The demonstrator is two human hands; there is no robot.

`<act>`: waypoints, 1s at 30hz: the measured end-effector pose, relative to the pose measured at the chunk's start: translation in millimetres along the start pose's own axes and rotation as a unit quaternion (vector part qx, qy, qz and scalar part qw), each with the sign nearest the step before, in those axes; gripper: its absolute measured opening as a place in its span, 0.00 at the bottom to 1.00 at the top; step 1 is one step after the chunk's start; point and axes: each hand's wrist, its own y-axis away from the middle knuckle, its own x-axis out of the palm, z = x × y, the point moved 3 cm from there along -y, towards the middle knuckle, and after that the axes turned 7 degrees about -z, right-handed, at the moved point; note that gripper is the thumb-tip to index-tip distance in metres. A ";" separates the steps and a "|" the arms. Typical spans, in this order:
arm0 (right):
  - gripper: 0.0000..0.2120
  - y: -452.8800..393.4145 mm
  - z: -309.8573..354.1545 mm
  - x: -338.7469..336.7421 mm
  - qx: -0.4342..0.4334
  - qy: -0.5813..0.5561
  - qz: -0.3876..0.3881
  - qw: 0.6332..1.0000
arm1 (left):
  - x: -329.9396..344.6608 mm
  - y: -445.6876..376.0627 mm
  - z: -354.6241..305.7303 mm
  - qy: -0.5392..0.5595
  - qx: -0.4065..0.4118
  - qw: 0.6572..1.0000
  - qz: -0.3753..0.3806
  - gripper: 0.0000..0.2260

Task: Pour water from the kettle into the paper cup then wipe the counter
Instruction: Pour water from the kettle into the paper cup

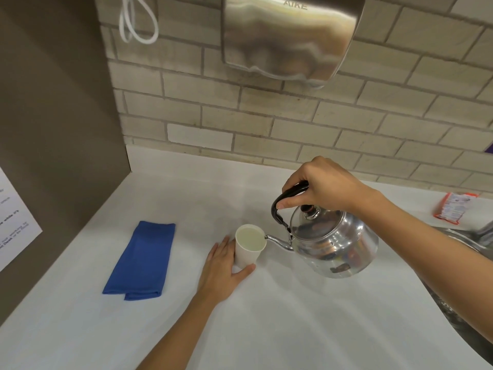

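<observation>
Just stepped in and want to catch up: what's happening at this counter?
A person is pouring from a steel kettle, gripping its black handle with the right hand. The spout sits at the rim of a white paper cup, which looks nearly full. The left hand steadies the cup. A folded blue cloth lies unused on the white counter.
</observation>
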 end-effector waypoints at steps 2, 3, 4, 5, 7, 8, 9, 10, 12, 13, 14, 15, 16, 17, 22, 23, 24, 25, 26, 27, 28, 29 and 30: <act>0.18 -0.7 1.1 0.0 -0.003 0.001 -0.001 1.000 | 0.2 0.2 0.4 0.001 -0.001 1.000 -0.001 0.37; 0.18 -1.1 1.3 -0.3 -0.003 0.002 -0.002 1.000 | 0.2 0.2 0.4 0.001 -0.002 1.000 -0.001 0.38; 0.18 -1.3 1.3 -0.6 -0.004 0.003 -0.003 1.000 | 0.2 0.2 0.5 0.001 -0.002 1.000 0.000 0.38; 0.18 -1.5 1.2 -0.9 -0.004 0.004 -0.004 1.000 | 0.3 0.3 0.6 0.000 -0.003 1.000 0.001 0.38; 0.18 -1.8 1.1 -1.3 -0.005 0.007 -0.006 1.000 | 0.6 0.3 0.7 0.000 -0.004 1.000 0.001 0.38; 0.18 -1.9 1.3 -1.3 -0.006 0.007 -0.007 1.000 | 0.6 0.1 0.8 0.000 -0.004 1.000 0.001 0.38; 0.18 -1.7 1.3 -1.2 -0.008 0.007 -0.010 1.000 | 0.6 0.0 0.9 0.000 -0.005 1.000 0.002 0.38; 0.18 -1.5 0.9 -1.0 -0.009 0.006 -0.012 1.000 | 0.5 -0.1 0.9 0.000 -0.006 1.000 0.003 0.38; 0.18 -0.8 -3.2 -0.5 -0.005 -0.004 -0.019 1.000 | 0.0 0.0 0.7 0.000 -0.005 1.000 0.004 0.37; 0.18 -0.1 -7.5 -0.2 0.006 -0.015 -0.022 1.000 | -0.1 0.0 0.6 -0.001 -0.005 1.000 0.006 0.37; 0.17 1.4 -13.1 0.4 0.021 -0.030 -0.024 0.999 | 0.0 0.0 0.5 -0.002 -0.006 1.000 0.009 0.37; 0.17 3.1 -19.6 1.7 0.038 -0.048 -0.024 0.998 | 0.2 -0.1 0.7 -0.002 -0.007 1.000 0.011 0.37; 0.16 5.7 -26.6 3.8 0.054 -0.068 -0.024 0.996 | 0.4 -0.3 0.8 -0.002 -0.008 1.000 0.012 0.37; 0.15 8.4 -33.9 6.4 0.070 -0.094 -0.024 0.993 | 0.6 -0.7 1.0 -0.002 -0.008 1.000 0.012 0.36; 0.18 23.3 -77.6 18.8 0.154 -0.272 0.008 0.950 | 0.7 -0.4 1.0 -0.005 -0.004 1.000 0.005 0.36; 0.19 26.1 -87.4 20.6 0.171 -0.291 0.026 0.941 | 0.7 -0.2 1.0 -0.005 -0.004 1.000 0.004 0.35; 0.20 28.6 -97.3 22.6 0.184 -0.304 0.045 0.934 | 0.9 -0.2 0.9 -0.006 -0.006 1.000 0.004 0.35; 0.20 30.9 -106.8 25.1 0.193 -0.310 0.063 0.929 | 1.0 -0.2 1.1 -0.006 -0.008 1.000 0.004 0.35; 0.20 33.1 -115.8 28.2 0.199 -0.315 0.076 0.925 | 1.1 -0.2 1.1 -0.005 -0.011 1.000 0.004 0.35; 0.20 34.3 -124.0 31.8 0.205 -0.319 0.084 0.921 | 1.3 -0.6 1.0 -0.004 -0.013 1.000 0.003 0.35; 0.19 35.1 -130.8 35.6 0.211 -0.322 0.087 0.919 | 1.2 -0.4 1.3 -0.001 -0.014 1.000 0.002 0.34; 0.20 34.5 -136.3 38.9 0.215 -0.322 0.085 0.918 | 1.1 -0.7 1.3 0.004 -0.015 1.000 0.002 0.34; 0.21 33.4 -142.0 42.4 0.218 -0.321 0.081 0.918 | 1.4 -0.6 1.4 0.011 -0.016 1.000 0.003 0.34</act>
